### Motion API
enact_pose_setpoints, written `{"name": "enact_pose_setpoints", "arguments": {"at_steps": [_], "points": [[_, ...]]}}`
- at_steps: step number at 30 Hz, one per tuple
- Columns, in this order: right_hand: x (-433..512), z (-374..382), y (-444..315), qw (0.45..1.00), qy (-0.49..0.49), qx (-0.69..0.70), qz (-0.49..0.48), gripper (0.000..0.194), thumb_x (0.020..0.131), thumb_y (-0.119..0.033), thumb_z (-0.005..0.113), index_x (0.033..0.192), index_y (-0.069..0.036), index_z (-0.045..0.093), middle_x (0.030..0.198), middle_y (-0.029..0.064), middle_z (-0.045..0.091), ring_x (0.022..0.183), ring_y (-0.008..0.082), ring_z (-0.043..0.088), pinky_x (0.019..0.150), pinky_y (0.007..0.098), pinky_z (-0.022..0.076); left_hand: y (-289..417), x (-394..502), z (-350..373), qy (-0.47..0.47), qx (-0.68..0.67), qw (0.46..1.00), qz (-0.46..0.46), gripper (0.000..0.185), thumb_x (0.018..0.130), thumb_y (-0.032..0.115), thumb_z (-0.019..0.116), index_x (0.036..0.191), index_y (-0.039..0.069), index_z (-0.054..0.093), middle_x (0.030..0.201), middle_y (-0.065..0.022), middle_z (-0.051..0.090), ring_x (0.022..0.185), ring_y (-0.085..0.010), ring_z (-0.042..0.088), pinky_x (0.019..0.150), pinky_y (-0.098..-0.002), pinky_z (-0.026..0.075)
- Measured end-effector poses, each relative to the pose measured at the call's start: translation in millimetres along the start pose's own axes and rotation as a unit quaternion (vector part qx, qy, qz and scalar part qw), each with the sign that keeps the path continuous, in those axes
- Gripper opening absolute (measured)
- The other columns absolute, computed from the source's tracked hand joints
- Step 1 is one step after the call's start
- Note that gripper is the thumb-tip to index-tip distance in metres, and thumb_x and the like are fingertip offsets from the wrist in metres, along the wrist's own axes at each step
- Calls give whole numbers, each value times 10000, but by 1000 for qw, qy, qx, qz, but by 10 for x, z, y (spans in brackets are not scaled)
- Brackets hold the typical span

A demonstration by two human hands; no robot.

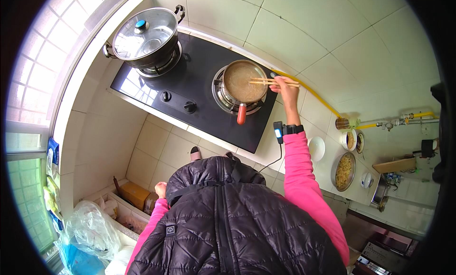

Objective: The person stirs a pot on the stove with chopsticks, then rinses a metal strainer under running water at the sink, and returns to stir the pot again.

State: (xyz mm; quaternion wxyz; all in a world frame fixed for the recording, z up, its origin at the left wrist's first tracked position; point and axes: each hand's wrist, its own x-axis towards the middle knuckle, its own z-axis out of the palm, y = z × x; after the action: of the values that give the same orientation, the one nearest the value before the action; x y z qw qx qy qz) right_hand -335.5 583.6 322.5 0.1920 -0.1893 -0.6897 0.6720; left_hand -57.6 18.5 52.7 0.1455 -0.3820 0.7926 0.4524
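Note:
My right hand (284, 88) grips a pair of wooden chopsticks (263, 81) over a small saucepan (242, 101). The chopstick tips dip into a cloudy, light-brown liquid (242, 79) inside it. The pan sits on the right burner of a black glass gas hob (199, 71), its red handle (241, 114) pointing towards me. My left hand (161, 189) hangs low beside my dark quilted vest, apart from the hob. Its fingers look curled, but the vest partly covers it, and I cannot tell whether it holds anything.
A large lidded pot (146, 38) stands on the left burner. Two black knobs (178, 101) face me. On the right counter are a white bowl (316, 148), a metal dish of yellowish food (343, 171) and a wooden board (394, 165). A yellow gas hose (313, 93) runs along the wall.

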Motion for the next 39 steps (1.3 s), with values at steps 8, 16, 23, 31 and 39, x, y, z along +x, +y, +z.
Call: {"name": "enact_pose_setpoints", "arguments": {"at_steps": [8,16,23,31,39], "points": [[16,21,11,995,40,-90,29,154,845,-106,610,872,36,665,733,123,667,572,168,659,499,231,540,8,-4,-23,18,28,999,39,214,754,-49,473,626,31,625,614,-19,608,575,-104,530,558,-257,433],[53,77,2,988,-62,-86,113,172,841,-115,620,861,51,658,733,126,667,590,163,663,499,227,533,17,-88,-92,1,-50,998,24,204,730,-71,473,658,25,638,638,-21,617,576,-107,533,556,-257,435],[26,72,-35,994,-95,5,62,157,840,-96,624,904,44,657,778,112,667,609,166,663,520,236,540,-59,-139,-123,32,38,998,25,186,746,11,514,630,57,652,584,-45,620,566,-129,567,569,-286,455],[13,57,-18,989,-96,104,40,171,846,-93,627,921,61,643,794,147,667,615,187,666,537,253,551,-36,-119,-107,31,40,998,25,186,732,-5,511,617,54,644,578,-41,612,567,-118,561,561,-285,452],[15,15,9,998,-9,-34,57,175,846,-107,626,925,48,647,797,141,672,633,193,674,551,254,556,-11,-43,-73,29,19,999,6,205,744,-55,474,632,26,626,604,-23,611,569,-102,539,562,-253,433]]}}
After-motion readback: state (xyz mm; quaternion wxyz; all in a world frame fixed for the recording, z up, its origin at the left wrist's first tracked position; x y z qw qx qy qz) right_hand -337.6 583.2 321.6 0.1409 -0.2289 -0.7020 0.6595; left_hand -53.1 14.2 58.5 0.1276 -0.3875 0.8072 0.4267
